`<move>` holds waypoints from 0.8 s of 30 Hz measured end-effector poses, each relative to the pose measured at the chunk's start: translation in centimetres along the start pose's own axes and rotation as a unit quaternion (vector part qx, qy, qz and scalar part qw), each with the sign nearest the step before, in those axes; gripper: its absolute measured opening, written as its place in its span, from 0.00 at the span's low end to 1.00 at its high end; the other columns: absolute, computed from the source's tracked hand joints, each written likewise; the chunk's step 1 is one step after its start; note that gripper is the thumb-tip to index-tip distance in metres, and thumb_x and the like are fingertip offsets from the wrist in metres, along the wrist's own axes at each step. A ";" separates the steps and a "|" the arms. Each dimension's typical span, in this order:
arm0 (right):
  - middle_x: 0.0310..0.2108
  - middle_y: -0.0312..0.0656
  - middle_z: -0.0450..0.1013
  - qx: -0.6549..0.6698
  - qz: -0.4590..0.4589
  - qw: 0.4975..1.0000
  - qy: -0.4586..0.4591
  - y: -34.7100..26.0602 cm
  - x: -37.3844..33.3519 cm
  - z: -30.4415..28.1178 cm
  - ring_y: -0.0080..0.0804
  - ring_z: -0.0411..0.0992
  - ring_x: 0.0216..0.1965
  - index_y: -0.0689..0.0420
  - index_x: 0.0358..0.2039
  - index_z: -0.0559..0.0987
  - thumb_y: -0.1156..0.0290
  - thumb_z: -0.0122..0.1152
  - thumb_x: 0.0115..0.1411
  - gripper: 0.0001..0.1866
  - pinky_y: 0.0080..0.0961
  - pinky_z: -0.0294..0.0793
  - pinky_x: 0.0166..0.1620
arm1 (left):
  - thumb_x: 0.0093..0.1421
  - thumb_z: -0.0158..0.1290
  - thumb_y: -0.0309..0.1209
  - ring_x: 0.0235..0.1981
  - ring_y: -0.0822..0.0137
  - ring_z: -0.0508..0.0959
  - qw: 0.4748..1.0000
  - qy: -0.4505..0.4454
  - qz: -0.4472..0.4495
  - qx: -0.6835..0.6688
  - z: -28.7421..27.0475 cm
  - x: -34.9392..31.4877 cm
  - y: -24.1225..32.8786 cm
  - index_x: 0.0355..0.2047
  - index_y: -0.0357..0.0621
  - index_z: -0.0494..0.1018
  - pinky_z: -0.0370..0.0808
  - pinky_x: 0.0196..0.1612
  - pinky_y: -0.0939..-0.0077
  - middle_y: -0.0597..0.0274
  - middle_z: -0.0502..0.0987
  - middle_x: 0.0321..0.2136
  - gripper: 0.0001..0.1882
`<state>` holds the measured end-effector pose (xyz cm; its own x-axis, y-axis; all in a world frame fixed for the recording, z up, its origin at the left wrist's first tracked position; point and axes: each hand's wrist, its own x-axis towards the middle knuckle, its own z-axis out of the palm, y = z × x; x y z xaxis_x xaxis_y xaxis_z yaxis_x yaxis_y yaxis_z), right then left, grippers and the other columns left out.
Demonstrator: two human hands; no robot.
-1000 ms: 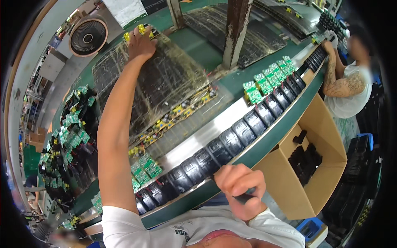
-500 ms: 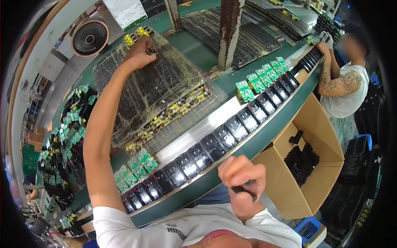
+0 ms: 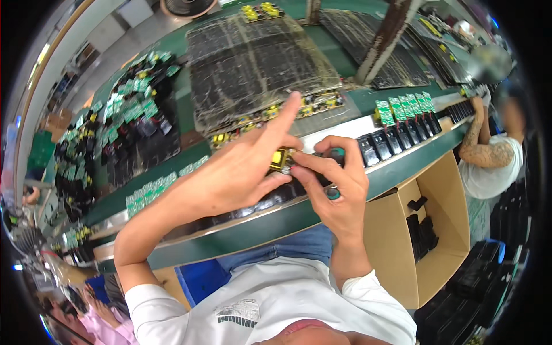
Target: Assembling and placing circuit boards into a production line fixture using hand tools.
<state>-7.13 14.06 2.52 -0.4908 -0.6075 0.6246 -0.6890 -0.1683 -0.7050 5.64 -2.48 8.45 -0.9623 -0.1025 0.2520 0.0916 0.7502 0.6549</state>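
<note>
My right hand (image 3: 340,187) pinches the right end of a small circuit board (image 3: 279,158) between thumb and forefinger, over the row of black cases (image 3: 380,145). Something dark and green (image 3: 336,154) is tucked into that same hand; I cannot tell what it is. My left hand (image 3: 238,171) curls around the board's other side, its forefinger stretched out past the row; whether those fingers grip the board or just steady it, I cannot tell.

The board carries a yellow block and some bright metal bits. I judge it light and stiff, not slippery, but fragile where its parts stand up. I would hold it by its bare edges with 2 fingertips, and keep pressure off the block and any thin wires.

Under the row runs a shiny metal strip (image 3: 328,131). Green boards (image 3: 399,109) stand along the far side of the row's right part. Beyond the row lies a pile of dark sheets (image 3: 259,63), with yellow-topped parts (image 3: 313,108) along its near edge. A heap of boards and cases (image 3: 135,109) sits beyond the row's left part. On the row's near side, to the right, is an open cardboard box (image 3: 382,233); a co-worker's arm (image 3: 484,148) reaches to the row's far right end.
</note>
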 end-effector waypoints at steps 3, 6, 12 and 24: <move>0.44 0.44 0.73 -0.011 0.004 1.000 0.020 -1.9 -0.2 0.8 0.35 0.70 0.42 0.60 0.41 0.86 0.82 0.72 0.52 0.14 0.27 0.72 0.44 | 0.57 0.60 0.18 0.42 0.57 0.80 0.999 0.035 0.014 0.040 0.6 -1.6 1.1 0.77 0.41 0.45 0.78 0.52 0.67 0.54 0.80 0.45 0.51; 0.46 0.45 0.72 -0.018 -0.006 0.998 0.054 -2.4 -0.3 0.7 0.34 0.70 0.42 0.60 0.38 0.85 0.80 0.70 0.56 0.08 0.29 0.71 0.46 | 0.60 0.59 0.20 0.39 0.60 0.80 0.988 0.103 0.092 0.069 1.4 -1.8 1.3 0.73 0.39 0.53 0.79 0.49 0.69 0.54 0.80 0.44 0.43; 0.49 0.46 0.69 0.250 0.056 0.964 0.066 -2.6 -0.7 1.9 0.34 0.69 0.43 0.59 0.36 0.82 0.77 0.67 0.61 0.03 0.29 0.70 0.49 | 0.63 0.58 0.22 0.36 0.63 0.79 0.710 -0.079 -0.176 -0.677 1.3 -3.4 -0.5 0.58 0.37 0.68 0.79 0.42 0.71 0.56 0.80 0.40 0.23; 0.50 0.48 0.68 0.486 0.150 0.856 0.095 -1.4 -2.1 3.6 0.31 0.66 0.46 0.59 0.37 0.82 0.74 0.65 0.64 0.03 0.24 0.67 0.47 | 0.61 0.61 0.19 0.35 0.67 0.78 0.968 0.183 0.018 -0.172 3.3 -3.0 2.2 0.37 0.35 0.77 0.77 0.41 0.74 0.58 0.82 0.35 0.05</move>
<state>-3.23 12.76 0.96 -0.7096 -0.6144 0.3449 0.2073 -0.6500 -0.7311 7.92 1.65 6.80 -0.8076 -0.3526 0.4728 0.2630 0.5022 0.8238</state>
